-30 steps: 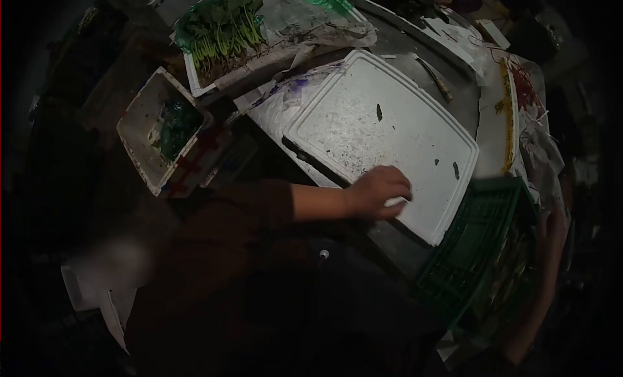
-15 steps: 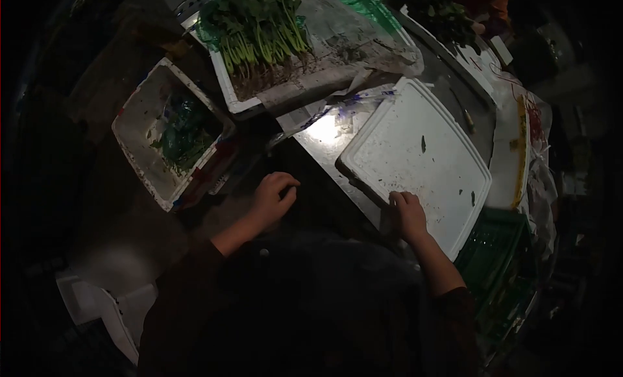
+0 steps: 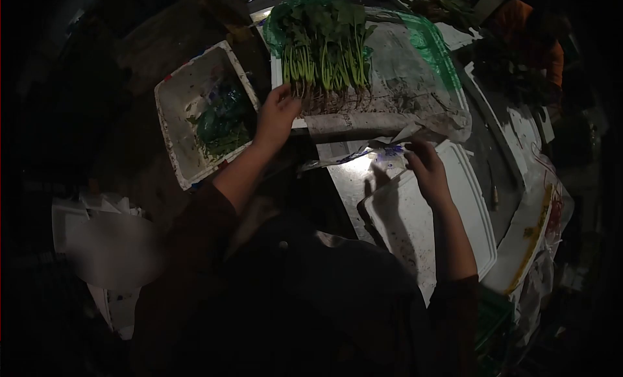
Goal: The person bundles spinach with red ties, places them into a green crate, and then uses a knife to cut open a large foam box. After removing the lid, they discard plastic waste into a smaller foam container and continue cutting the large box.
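Leafy greens with roots point(image 3: 328, 62) lie in a row inside a white foam box point(image 3: 277, 69) lined with paper and green plastic. My left hand point(image 3: 278, 117) is at the near left corner of this box, its fingertips beside the leftmost roots and its thumb apart from the fingers. Over the far edge of a white foam lid point(image 3: 454, 202), my right hand point(image 3: 429, 172) hovers with fingers loosely bent and apart, holding nothing visible. Its fingertips are close to a crumpled clear plastic sheet point(image 3: 389, 150) with purple print.
On the left stands another foam box point(image 3: 170, 127) with dark green plastic and leaf scraps in it. A person in an orange sleeve point(image 3: 553, 62) is at the upper right, near dark leafy greens point(image 3: 503, 62). A green crate point(image 3: 493, 315) sits at the lower right.
Both hands have moved forward: the left from beside the table to the corner of the greens box, the right off the lid's near edge toward the plastic sheet. The view has shifted too.
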`<state>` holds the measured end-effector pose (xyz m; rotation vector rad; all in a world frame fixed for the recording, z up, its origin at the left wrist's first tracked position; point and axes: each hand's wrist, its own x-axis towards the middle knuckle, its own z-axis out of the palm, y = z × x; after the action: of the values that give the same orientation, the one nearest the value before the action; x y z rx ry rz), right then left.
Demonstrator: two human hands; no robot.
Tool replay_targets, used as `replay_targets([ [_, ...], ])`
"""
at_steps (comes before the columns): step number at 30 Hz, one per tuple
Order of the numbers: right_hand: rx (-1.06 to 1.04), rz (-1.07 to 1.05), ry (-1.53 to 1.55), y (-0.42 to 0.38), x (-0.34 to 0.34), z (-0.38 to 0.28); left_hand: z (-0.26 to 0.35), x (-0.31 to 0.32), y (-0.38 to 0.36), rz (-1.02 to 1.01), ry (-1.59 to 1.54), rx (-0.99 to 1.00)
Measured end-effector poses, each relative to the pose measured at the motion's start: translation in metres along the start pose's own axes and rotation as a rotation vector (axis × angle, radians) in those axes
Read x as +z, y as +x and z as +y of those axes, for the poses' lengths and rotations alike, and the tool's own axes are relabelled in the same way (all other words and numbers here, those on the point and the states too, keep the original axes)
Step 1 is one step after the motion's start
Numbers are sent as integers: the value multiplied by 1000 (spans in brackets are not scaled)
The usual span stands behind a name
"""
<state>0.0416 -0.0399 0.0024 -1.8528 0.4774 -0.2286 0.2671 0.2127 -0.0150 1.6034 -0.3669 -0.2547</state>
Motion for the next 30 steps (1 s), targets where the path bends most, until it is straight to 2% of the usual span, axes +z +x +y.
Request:
replay_targets([
  [2,-60,26,54,50,15,-8,9,3,29,41,-4,-145],
  [3,-29,23,76,75,22,-7,2,3,47,46,1,-140],
  [5,4,18,96,127,36,12,-24,3,73,5,167,-293],
  [7,11,149,-58,177,54,43,-18,8,81,-17,164,-350],
  [8,21,150,-54,196,61,53,-16,10,83,-44,164,-408],
  [10,56,199,-253,227,70,64,-16,11,89,-60,113,-460],
  [13,156,223,-380,238,86,40,-8,5,91,-166,381,-391],
  [16,252,171,-310,272,90,63,-32,4,98,-173,334,-370],
  [17,259,170,-315,271,92,50,-42,6,102,-177,335,-358],
  [18,336,75,-370,265,95,22,-32,3,103,-182,332,-362],
  [19,412,-18,-423,262,97,4,-12,0,102,-248,275,-401],
  [20,417,-14,-427,264,98,2,-2,-2,103,-313,216,-438],
  [22,364,-156,-316,267,99,0,-34,3,113,-250,142,-473],
  [23,366,-157,-318,266,105,-2,-45,4,118,-179,73,-506],
  [24,327,-126,-220,263,114,-5,-35,3,118,-177,71,-507],
  [26,294,-104,-119,260,122,-6,-14,2,117,-196,-148,-611],
  [28,517,-108,30,260,125,-8,-30,0,127,-185,-105,-651],
  [29,623,-109,102,260,125,-12,-28,-2,131,-278,154,-521],
  [30,642,-100,95,257,125,-20,-26,-3,134,-366,412,-385],
])
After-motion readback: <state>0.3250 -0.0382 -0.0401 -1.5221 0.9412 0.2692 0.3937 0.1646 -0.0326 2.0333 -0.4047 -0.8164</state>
